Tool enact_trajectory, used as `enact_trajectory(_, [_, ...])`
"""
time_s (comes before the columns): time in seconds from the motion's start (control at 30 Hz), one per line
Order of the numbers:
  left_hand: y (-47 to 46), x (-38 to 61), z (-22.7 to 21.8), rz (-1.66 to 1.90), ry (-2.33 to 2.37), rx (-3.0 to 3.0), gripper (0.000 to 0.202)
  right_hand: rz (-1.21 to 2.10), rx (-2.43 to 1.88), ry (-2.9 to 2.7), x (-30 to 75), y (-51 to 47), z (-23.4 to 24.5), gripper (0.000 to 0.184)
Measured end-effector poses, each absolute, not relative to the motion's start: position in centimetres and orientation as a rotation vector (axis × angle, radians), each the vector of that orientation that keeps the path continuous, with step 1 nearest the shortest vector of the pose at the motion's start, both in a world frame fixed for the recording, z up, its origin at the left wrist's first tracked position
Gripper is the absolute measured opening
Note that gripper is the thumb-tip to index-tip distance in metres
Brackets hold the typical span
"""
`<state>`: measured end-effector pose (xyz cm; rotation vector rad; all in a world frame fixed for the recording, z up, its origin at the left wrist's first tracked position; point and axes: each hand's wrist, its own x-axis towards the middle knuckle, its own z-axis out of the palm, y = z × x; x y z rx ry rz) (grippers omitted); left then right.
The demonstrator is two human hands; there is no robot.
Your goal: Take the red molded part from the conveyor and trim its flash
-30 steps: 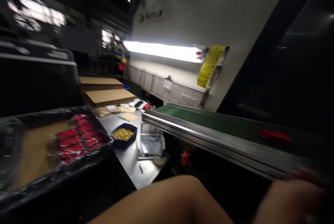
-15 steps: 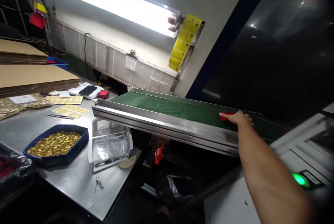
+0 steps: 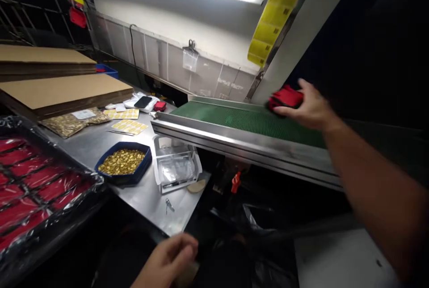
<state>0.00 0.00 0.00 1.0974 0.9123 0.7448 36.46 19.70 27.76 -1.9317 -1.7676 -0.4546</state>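
My right hand (image 3: 310, 107) is raised above the green conveyor belt (image 3: 241, 118) and grips a small red packet (image 3: 285, 98). My left hand (image 3: 169, 259) hangs low at the bottom of the view, below the edge of the steel table (image 3: 147, 196), fingers curled loosely; whether it holds anything is unclear. A blue tray of gold pieces (image 3: 123, 163) and a clear plastic box (image 3: 176, 168) stand on the table between the two hands.
A black crate lined with plastic holds rows of red packets (image 3: 36, 185) at the left. Flat cardboard sheets (image 3: 63, 89), yellow sticker sheets (image 3: 129, 126), a phone (image 3: 143, 101) and a bag of gold pieces (image 3: 72, 121) lie further back. A yellow label strip (image 3: 273, 22) hangs above the belt.
My right hand has lifted the red packet off the belt and drawn it leftward. The view has tilted down and left, bringing my left hand and the crate into sight.
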Motion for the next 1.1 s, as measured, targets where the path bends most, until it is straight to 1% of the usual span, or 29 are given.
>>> enact_trajectory(0.03, [0.6, 0.3, 0.5, 0.795, 0.838, 1.053, 0.047, -0.264, -1.695, -2.017, 32.7, 18.1, 26.3, 0.110])
enact_trajectory(0.07, [1.3, 0.4, 1.1, 0.867, 0.734, 0.965, 0.051, -0.071, -1.472, -2.224, 29.0, 16.1, 24.5, 0.115])
enact_trajectory(0.13, [2.5, 0.1, 2.5, 0.927, 0.519, 0.701, 0.069, 0.210, -1.077, -2.467, 22.7, 11.9, 19.8, 0.120])
enact_trajectory(0.17, [3.0, -0.4, 3.0, 0.928, 0.439, 0.565, 0.075, 0.301, -0.957, -2.533, 20.2, 9.9, 17.2, 0.120])
enact_trajectory(0.2, [3.2, -1.0, 3.2, 0.913, 0.395, 0.446, 0.077, 0.389, -0.891, -2.573, 18.2, 8.1, 14.5, 0.119])
enact_trajectory(0.23, [3.2, -1.8, 3.1, 0.898, 0.393, 0.351, 0.073, 0.455, -0.836, -2.590, 16.7, 6.8, 12.1, 0.118])
enact_trajectory(0.27, [3.1, -2.6, 2.7, 0.892, 0.426, 0.280, 0.065, 0.502, -0.833, -2.559, 15.6, 5.8, 9.8, 0.117])
enact_trajectory(0.33, [2.6, -4.2, 1.4, 0.909, 0.544, 0.186, 0.050, 0.682, -0.822, -2.451, 14.4, 4.8, 6.0, 0.121])
enact_trajectory(0.4, [1.9, -5.6, -0.1, 0.948, 0.663, 0.139, 0.045, 0.948, -0.868, -2.254, 14.1, 5.1, 2.7, 0.125])
enact_trajectory(0.47, [1.6, -6.7, -1.1, 1.003, 0.751, 0.135, 0.048, 1.091, -1.163, -1.869, 14.4, 6.4, -0.5, 0.117])
enact_trajectory(0.53, [1.6, -7.7, -1.5, 1.057, 0.826, 0.171, 0.049, 0.969, -1.634, -1.301, 15.0, 8.7, -3.7, 0.101])
enact_trajectory(0.57, [1.7, -8.2, -1.5, 1.078, 0.854, 0.200, 0.048, 0.900, -1.794, -1.090, 15.3, 10.1, -5.2, 0.098])
enact_trajectory(0.63, [2.1, -9.2, -1.1, 1.112, 0.878, 0.264, 0.047, 0.865, -1.949, -0.832, 15.8, 12.7, -7.7, 0.094])
enact_trajectory(0.67, [2.3, -9.8, -0.9, 1.131, 0.870, 0.296, 0.047, 0.883, -1.974, -0.758, 16.0, 13.7, -8.8, 0.088])
enact_trajectory(0.77, [2.8, -11.3, -0.1, 1.165, 0.803, 0.339, 0.053, 0.992, -1.961, -0.650, 16.9, 15.0, -11.3, 0.046])
enact_trajectory(0.8, [2.9, -11.6, 0.0, 1.164, 0.784, 0.330, 0.056, 1.030, -1.947, -0.646, 17.2, 14.8, -11.8, 0.036])
enact_trajectory(0.83, [3.0, -11.9, 0.0, 1.154, 0.774, 0.313, 0.058, 1.060, -1.936, -0.650, 17.6, 14.3, -12.1, 0.030])
enact_trajectory(0.9, [3.1, -12.1, -0.1, 1.150, 0.779, 0.279, 0.063, 1.087, -1.926, -0.666, 18.3, 12.9, -11.9, 0.031])
enact_trajectory(0.97, [3.2, -12.0, -0.4, 1.168, 0.788, 0.257, 0.069, 1.098, -1.909, -0.694, 18.5, 11.0, -10.4, 0.038])
enact_trajectory(1.03, [3.3, -11.5, -0.6, 1.192, 0.789, 0.226, 0.075, 1.150, -1.849, -0.748, 17.7, 8.5, -8.0, 0.042])
enact_trajectory(1.1, [3.4, -10.8, -0.8, 1.168, 0.787, 0.196, 0.078, 1.212, -1.735, -0.863, 15.7, 5.7, -5.0, 0.042])
